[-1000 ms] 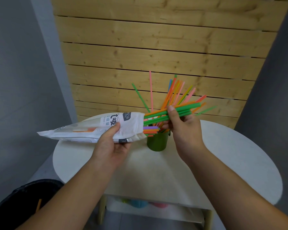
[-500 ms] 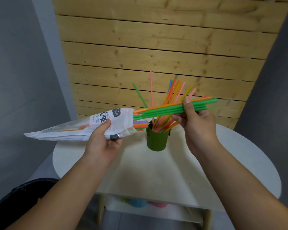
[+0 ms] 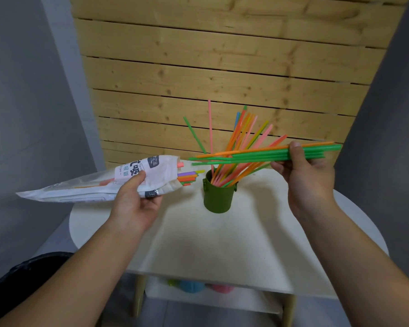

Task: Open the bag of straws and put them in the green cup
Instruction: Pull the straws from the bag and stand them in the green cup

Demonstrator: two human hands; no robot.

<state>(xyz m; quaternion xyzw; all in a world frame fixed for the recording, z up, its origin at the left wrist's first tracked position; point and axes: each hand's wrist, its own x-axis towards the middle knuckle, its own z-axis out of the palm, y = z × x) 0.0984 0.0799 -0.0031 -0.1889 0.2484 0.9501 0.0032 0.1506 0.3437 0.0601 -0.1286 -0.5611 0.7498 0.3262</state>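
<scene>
My left hand (image 3: 137, 204) grips the white straw bag (image 3: 104, 182), held level above the table's left side with its open mouth facing right. A few straw ends (image 3: 189, 178) poke out of that mouth. My right hand (image 3: 307, 175) pinches a bundle of green and orange straws (image 3: 257, 155), held level and fully clear of the bag, just above the green cup (image 3: 219, 197). The cup stands upright on the table with several orange, pink and green straws (image 3: 241, 140) fanning out of it.
The round white table (image 3: 222, 244) stands against a wooden slat wall (image 3: 222, 67). A lower shelf holds blue and pink items (image 3: 198, 285). A dark bin (image 3: 21, 274) sits on the floor at lower left. Grey walls flank both sides.
My right hand has drawn the bundle of straws rightward, fully out of the bag. My left hand has shifted the bag slightly to the left.
</scene>
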